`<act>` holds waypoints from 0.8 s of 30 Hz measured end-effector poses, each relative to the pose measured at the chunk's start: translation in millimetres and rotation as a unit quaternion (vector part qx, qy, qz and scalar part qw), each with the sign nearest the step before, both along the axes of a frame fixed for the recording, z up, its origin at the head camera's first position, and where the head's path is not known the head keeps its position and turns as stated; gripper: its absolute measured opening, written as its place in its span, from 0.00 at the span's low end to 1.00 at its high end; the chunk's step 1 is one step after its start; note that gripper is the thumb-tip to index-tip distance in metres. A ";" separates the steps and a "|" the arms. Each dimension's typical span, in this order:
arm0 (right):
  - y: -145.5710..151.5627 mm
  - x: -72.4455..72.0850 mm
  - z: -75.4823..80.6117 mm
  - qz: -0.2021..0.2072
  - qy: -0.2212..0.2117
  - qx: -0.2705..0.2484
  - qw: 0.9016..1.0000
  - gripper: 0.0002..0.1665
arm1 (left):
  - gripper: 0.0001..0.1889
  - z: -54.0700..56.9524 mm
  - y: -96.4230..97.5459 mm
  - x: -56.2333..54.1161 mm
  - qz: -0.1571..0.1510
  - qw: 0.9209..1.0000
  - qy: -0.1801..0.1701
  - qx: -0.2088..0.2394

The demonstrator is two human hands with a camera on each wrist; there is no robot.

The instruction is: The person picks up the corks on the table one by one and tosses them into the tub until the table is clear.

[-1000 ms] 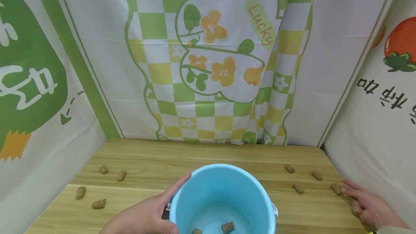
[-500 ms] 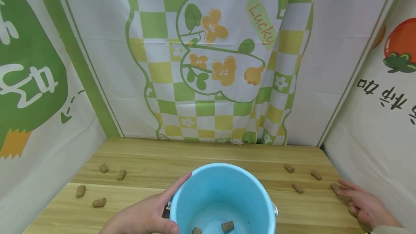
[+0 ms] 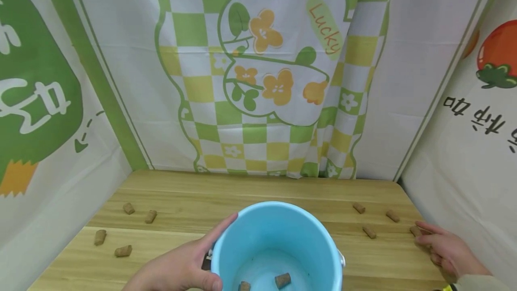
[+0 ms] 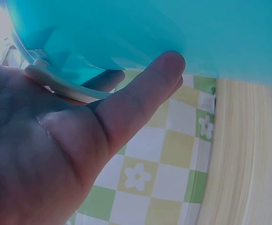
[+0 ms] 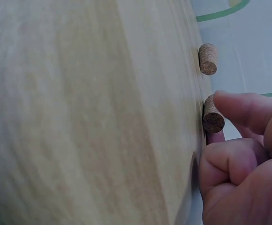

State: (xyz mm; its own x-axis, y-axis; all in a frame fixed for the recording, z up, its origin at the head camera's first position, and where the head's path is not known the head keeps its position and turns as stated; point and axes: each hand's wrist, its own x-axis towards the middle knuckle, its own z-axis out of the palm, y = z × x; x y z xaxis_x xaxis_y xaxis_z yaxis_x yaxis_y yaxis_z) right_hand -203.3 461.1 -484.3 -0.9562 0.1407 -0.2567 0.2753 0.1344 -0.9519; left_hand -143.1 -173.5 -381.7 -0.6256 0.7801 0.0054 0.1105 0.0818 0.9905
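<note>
A light-blue bucket (image 3: 274, 219) stands at the front middle of the table. My left hand (image 3: 181, 255) grips its left side, thumb at the near rim and fingers along the outer wall. In the left wrist view that hand (image 4: 75, 136) lies against the blue wall beside the pale handle (image 4: 70, 89). Two corks lie inside the bucket, one cork (image 3: 282, 280) fully seen. At the table's right side my right hand (image 3: 446, 248) pinches a cork (image 5: 213, 117) between thumb and finger, its other fingers curled in. Another cork (image 5: 208, 59) lies just beyond.
Several more corks lie on the wooden table (image 3: 258, 187): on the right, near a cork (image 3: 369, 231), and on the left, near a cork (image 3: 123, 251). A checked curtain (image 3: 266, 143) hangs behind the table, and a printed cloth wall (image 3: 456, 183) rises close beside my right hand.
My right hand has shifted a little left, its fingers closing in around the cork at the right edge. The left hand and the bucket stay in place.
</note>
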 end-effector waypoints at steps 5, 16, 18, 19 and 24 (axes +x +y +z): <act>-3.2 -1.1 4.7 -0.002 -0.004 0.040 0.999 0.40 | 0.56 -0.2 0.0 0.5 0.001 1.000 -0.008 0.003; -3.2 -2.5 3.1 -0.005 -0.007 0.068 0.998 0.44 | 0.56 -0.1 -0.2 0.1 0.005 1.000 0.013 -0.008; -3.2 -2.4 2.7 -0.009 -0.007 0.073 0.997 0.43 | 0.56 -0.1 -0.3 0.1 0.006 1.000 0.016 -0.009; -3.3 -2.6 2.4 -0.013 -0.008 0.077 0.997 0.42 | 0.56 0.0 -0.4 -0.1 0.006 1.000 0.017 -0.011; -4.4 -3.6 0.4 -0.013 -0.006 0.091 0.996 0.40 | 0.55 -0.3 -1.2 0.0 0.007 1.000 0.014 -0.013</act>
